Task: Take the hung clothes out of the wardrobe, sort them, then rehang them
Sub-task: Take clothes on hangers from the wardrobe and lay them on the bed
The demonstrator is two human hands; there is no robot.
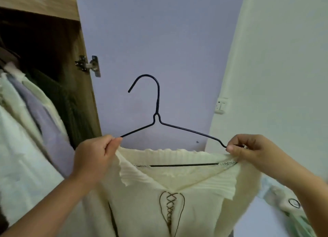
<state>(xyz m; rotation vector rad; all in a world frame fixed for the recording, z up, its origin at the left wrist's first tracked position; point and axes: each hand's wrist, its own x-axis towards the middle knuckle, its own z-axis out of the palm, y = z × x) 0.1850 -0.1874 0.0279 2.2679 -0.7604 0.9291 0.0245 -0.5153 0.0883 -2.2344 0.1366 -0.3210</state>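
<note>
A cream knit top (147,206) with a ribbed collar and brown lacing at the chest hangs on a black wire hanger (157,102), held up in front of me. My left hand (94,158) pinches the top's left shoulder at the hanger's left end. At the hanger's right end my right hand (248,148) pinches the top's right shoulder against the wire. The hanger's hook points up and left, free of any rail. Its bottom bar shows through the neck opening.
The open wardrobe (44,4) stands at the left with several pale garments (26,116) hanging inside. Its door (150,32), with a metal hinge (88,65), is behind the hanger. A white wall with a switch (221,105) lies right. More pale cloth (287,206) sits lower right.
</note>
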